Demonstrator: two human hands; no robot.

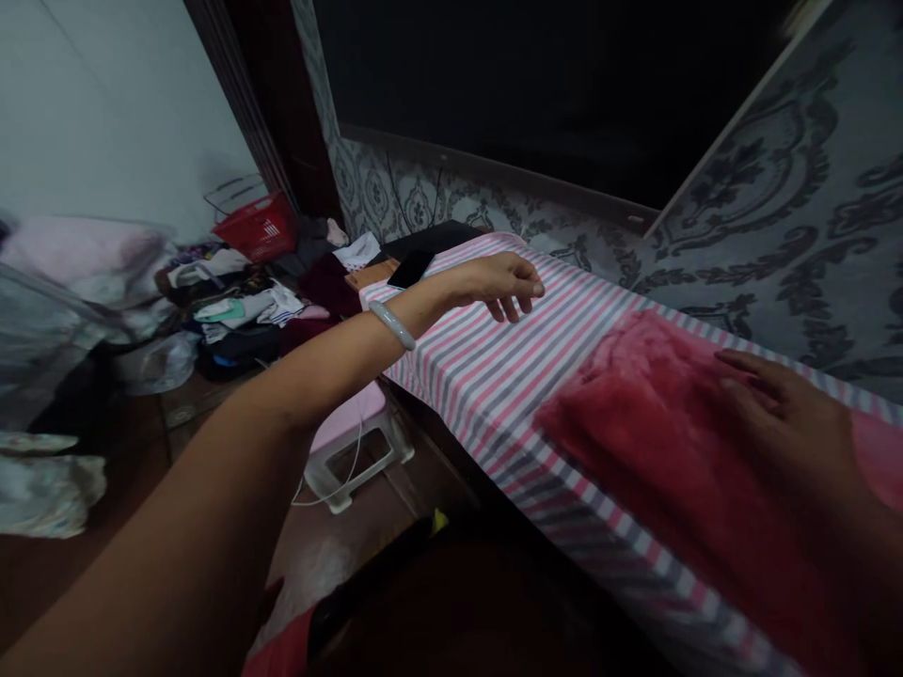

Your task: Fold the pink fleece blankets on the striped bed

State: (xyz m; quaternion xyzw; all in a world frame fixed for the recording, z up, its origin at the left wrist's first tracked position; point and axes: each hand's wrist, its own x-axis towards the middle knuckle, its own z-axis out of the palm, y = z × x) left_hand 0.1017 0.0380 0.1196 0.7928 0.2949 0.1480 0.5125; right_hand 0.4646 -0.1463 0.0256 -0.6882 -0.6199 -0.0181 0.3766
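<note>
My left hand (504, 282), with a pale bangle (392, 325) on its wrist, hovers over a pink, grey and white striped cloth (486, 362). Its fingers bend loosely with gaps between them, and nothing shows in them. At the right, a red plush fabric piece (635, 414) lies folded on the striped cloth. My right hand (790, 414) is at the upper side of that fabric, fingers slightly bent and apart, with no fold visibly gripped. Whether its fingertips press on the plush is hard to see in the dim light.
A dark phone (412, 269) lies at the cloth's far left end. A large television (529, 94) hangs above. Below stands a pink-topped stool (353, 423) with a white cable. Clothes (246, 315) and a red basket (260, 226) are heaped at the back left.
</note>
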